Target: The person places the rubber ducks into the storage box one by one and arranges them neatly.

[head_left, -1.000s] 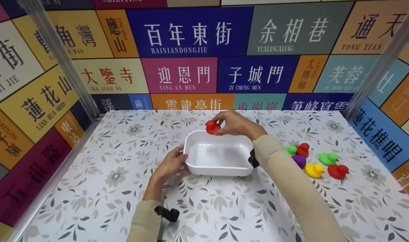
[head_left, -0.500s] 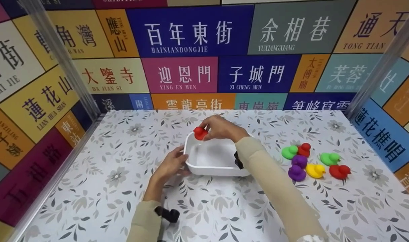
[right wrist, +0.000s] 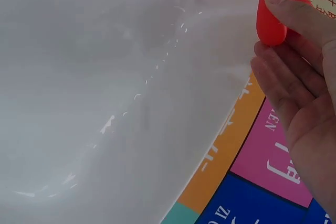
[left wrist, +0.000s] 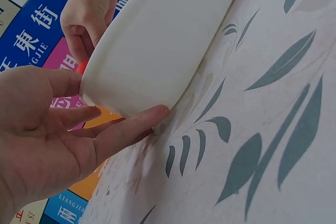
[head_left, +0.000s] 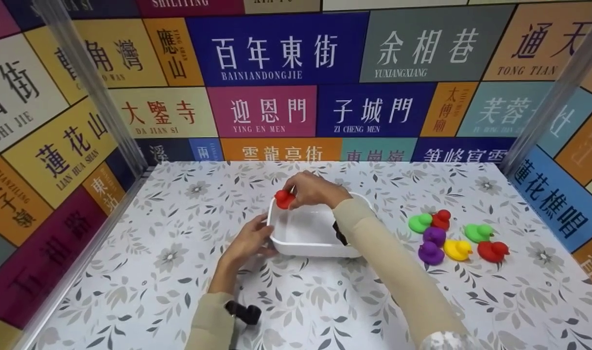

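right hand pinches red duck at far-left corner of white tub; duck-tub contact unclear. left hand: fingers extended, touching tub's left end. wall panels read "bainiandongjie", "ying en men".

I see a red duck at the white tub's far left corner. Toward the table's right edge I count two green ducks, two purple ducks, one yellow duck, two more red ducks. Grey leaves and flowers pattern the white table; the sleeves are beige.
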A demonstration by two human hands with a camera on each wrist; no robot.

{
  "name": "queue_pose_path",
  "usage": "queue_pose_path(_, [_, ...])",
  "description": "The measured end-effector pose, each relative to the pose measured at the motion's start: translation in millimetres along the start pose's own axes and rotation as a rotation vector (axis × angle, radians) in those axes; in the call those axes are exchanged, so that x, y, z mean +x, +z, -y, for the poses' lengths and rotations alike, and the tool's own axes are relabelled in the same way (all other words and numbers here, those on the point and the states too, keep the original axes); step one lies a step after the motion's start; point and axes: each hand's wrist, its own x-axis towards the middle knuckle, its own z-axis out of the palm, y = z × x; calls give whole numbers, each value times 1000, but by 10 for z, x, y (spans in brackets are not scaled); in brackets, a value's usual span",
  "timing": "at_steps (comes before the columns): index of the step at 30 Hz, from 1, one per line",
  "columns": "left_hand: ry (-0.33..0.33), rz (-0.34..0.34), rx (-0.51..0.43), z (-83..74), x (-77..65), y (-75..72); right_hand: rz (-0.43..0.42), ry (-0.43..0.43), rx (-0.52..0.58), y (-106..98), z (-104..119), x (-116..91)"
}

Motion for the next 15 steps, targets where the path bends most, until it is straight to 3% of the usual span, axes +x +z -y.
queue_pose_path(15, [-5, 5, -2, 15, -14, -4, 84, -32, -69, 112, -40, 27])
